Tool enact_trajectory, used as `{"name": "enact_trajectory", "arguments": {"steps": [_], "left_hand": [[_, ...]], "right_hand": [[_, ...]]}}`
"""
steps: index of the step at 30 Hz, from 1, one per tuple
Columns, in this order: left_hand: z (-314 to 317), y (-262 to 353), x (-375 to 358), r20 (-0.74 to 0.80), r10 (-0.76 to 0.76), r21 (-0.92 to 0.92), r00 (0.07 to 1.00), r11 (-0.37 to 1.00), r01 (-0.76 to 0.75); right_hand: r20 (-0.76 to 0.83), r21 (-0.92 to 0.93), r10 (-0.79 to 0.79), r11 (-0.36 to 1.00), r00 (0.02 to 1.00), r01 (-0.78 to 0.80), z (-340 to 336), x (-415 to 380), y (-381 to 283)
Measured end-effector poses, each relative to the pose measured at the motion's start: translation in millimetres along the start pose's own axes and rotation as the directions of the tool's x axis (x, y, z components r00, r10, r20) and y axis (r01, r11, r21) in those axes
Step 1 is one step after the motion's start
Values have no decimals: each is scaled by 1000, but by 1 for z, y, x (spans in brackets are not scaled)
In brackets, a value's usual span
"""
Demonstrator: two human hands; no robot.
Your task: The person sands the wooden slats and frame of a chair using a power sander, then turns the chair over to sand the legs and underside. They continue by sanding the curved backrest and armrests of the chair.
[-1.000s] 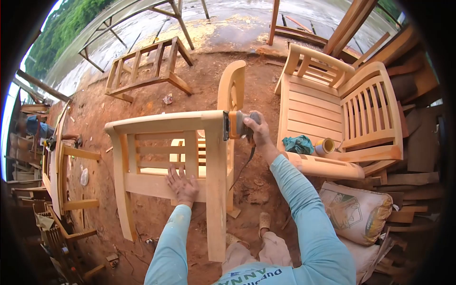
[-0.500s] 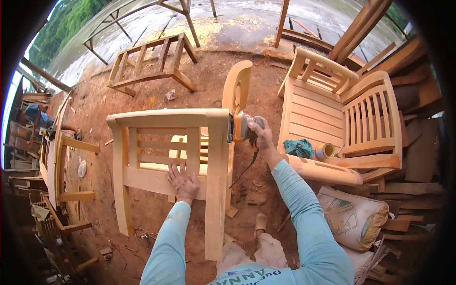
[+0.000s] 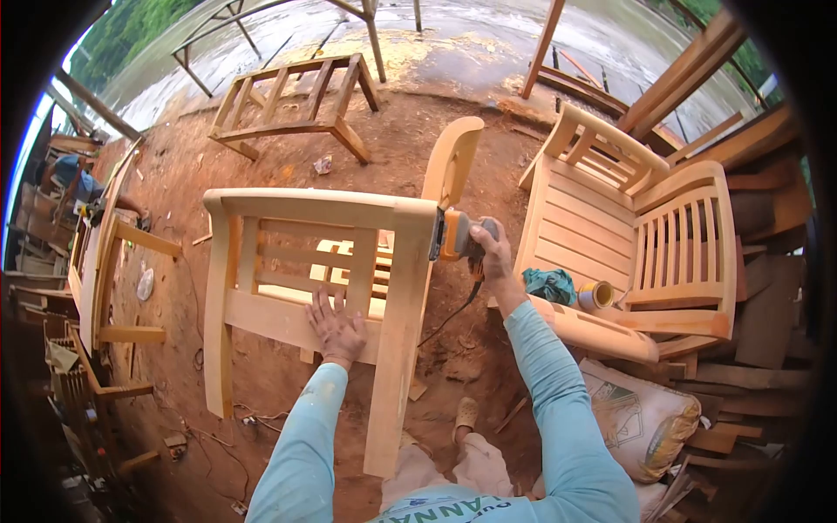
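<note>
My right hand (image 3: 494, 254) grips an orange and grey power sander (image 3: 455, 235), its pad against the end of the top rail of an unfinished wooden chair (image 3: 401, 305). A dark cord hangs below the sander. My left hand (image 3: 337, 333) lies flat, fingers spread, on the broad lower rail of the chair's side frame. The chair's curved back panel (image 3: 455, 157) stands up beyond the sander. Part of its slatted seat shows through the side frame.
At right stands a slatted wooden bench (image 3: 584, 205) with a green cloth (image 3: 549, 285) and a tape roll (image 3: 596, 295) on it. A filled sack (image 3: 641, 418) lies below. Another wooden frame (image 3: 296, 96) stands ahead. A person (image 3: 78, 179) is at far left, near more furniture parts (image 3: 131, 335).
My view has shifted slightly, so the surroundings sit a little differently. The sander stays at the rail's end in my right hand, and my left hand stays on the lower rail.
</note>
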State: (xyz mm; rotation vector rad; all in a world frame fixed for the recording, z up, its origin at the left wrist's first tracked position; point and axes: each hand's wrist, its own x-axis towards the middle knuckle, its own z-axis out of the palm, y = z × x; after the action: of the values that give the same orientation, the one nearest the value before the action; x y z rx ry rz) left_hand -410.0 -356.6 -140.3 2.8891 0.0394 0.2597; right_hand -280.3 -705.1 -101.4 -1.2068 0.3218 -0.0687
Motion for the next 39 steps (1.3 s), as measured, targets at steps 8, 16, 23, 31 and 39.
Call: {"name": "enact_trajectory", "arguments": {"steps": [8, 16, 23, 31, 39], "left_hand": [[0, 0, 0, -18, 5, -7, 1000, 1000, -5], [-2, -1, -2, -15, -13, -30, 1000, 999, 13], [-9, 1, 0, 6, -32, -57, 999, 998, 32], [-5, 0, 0, 33, -42, -58, 999, 997, 44], [-5, 0, 0, 44, -52, -46, 998, 997, 54]], "right_hand": [[34, -1, 56, 998, 998, -56, -4, 20, 5], [91, -9, 1, 1000, 996, 0, 1, 30, -24], [178, -6, 31, 1000, 984, -30, 7, 47, -28], [145, -1, 60, 998, 988, -60, 4, 25, -17], [158, 2, 73, 997, 985, -75, -2, 43, -10]]}}
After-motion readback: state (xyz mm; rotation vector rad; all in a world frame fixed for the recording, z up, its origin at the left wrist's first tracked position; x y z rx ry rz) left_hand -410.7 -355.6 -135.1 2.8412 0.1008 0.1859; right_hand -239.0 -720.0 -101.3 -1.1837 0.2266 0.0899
